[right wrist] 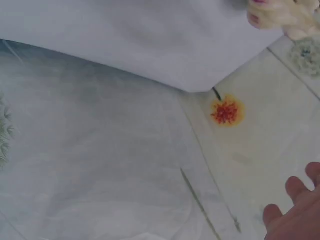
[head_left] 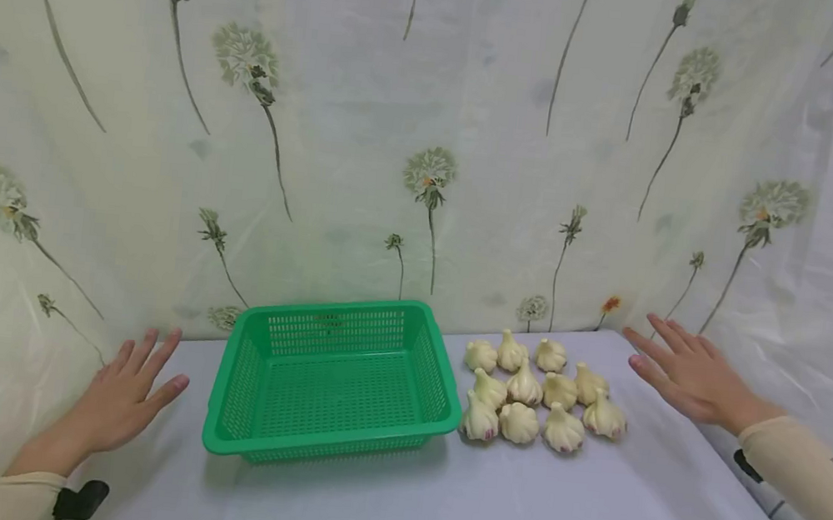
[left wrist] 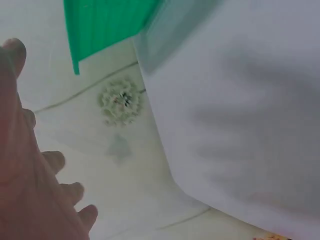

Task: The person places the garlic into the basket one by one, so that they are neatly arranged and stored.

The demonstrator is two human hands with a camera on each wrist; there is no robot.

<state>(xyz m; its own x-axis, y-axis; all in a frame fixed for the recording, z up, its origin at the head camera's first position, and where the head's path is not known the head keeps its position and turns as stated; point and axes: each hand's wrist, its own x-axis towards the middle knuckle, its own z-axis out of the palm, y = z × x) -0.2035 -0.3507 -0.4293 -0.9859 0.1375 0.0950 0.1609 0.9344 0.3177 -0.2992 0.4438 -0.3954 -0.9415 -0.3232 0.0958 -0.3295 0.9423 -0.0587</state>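
No grasp seems to be in hand: the person's bare left hand [head_left: 118, 400] and bare right hand [head_left: 702, 375], two in all, are spread with fingers extended and hold nothing. Between them, on one white cloth-covered table [head_left: 377, 507], eleven cream-white garlic bulbs [head_left: 525, 385], some purple-tinged, sit grouped just right of one rectangular green plastic basket [head_left: 336, 390] with slotted walls. Handling a bulb would call for the right hand to come inward and curl round it.
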